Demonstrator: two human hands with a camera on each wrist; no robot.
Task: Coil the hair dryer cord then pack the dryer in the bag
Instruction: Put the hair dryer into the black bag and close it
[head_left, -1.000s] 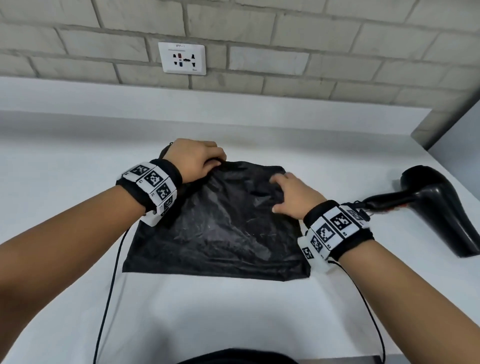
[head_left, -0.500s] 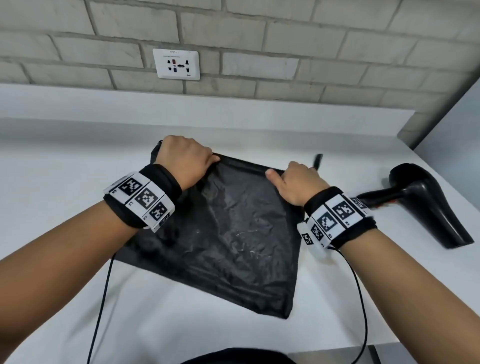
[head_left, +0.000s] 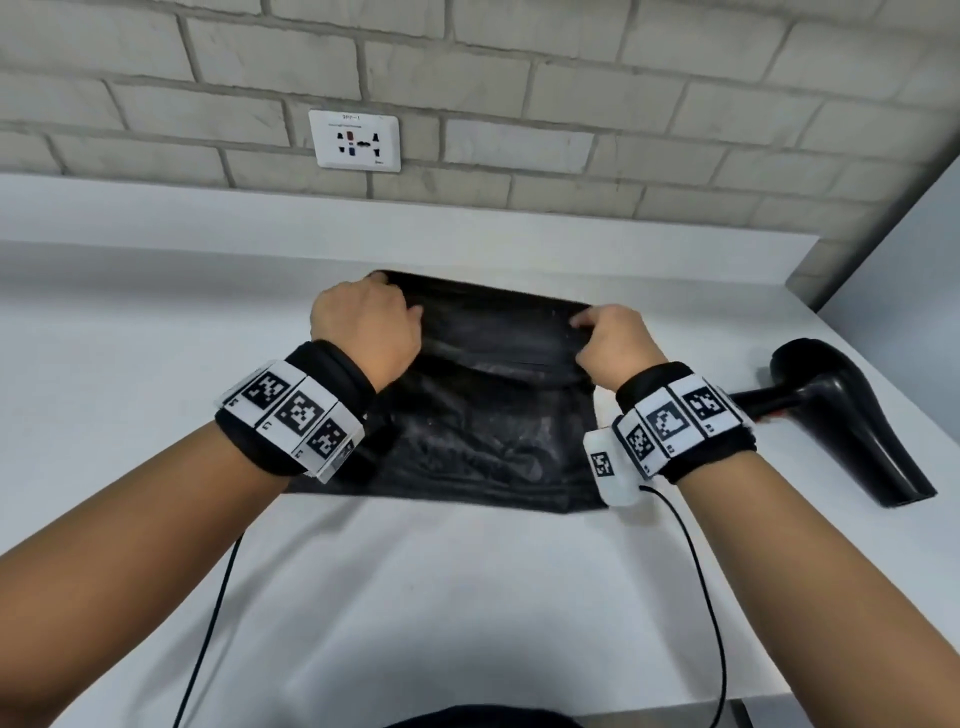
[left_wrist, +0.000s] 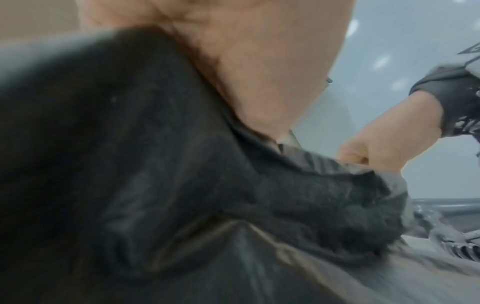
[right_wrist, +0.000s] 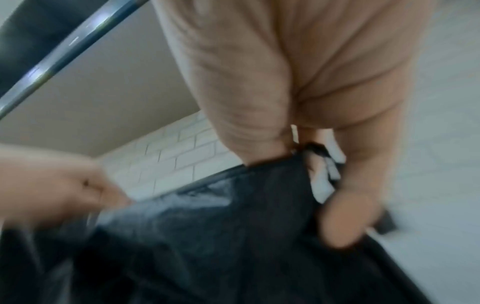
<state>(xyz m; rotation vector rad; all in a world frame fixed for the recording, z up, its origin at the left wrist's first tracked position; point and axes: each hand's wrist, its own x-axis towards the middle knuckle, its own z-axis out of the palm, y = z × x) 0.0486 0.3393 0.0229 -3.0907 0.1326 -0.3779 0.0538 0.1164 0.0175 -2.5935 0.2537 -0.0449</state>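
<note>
A black bag (head_left: 483, 431) lies on the white counter (head_left: 441, 597) with its far edge lifted. My left hand (head_left: 374, 332) grips the far left corner of that edge, and my right hand (head_left: 608, 338) pinches its far right part. The blurred wrist views show the same dark fabric (left_wrist: 182, 185) (right_wrist: 233, 236) held by curled fingers. The black hair dryer (head_left: 841, 415) lies on its side at the right, apart from the bag, its handle pointing toward my right wrist. Its cord is hidden from me.
A brick wall with a white socket plate (head_left: 355, 140) stands behind a raised white ledge (head_left: 208, 218). A grey side wall (head_left: 909, 270) closes the right. Thin black wrist-camera cables (head_left: 706, 597) hang over the counter's near edge.
Both hands have pulled the bag's far edge up and squared the bag on the counter. The right hand went from resting on the bag to pinching its edge.
</note>
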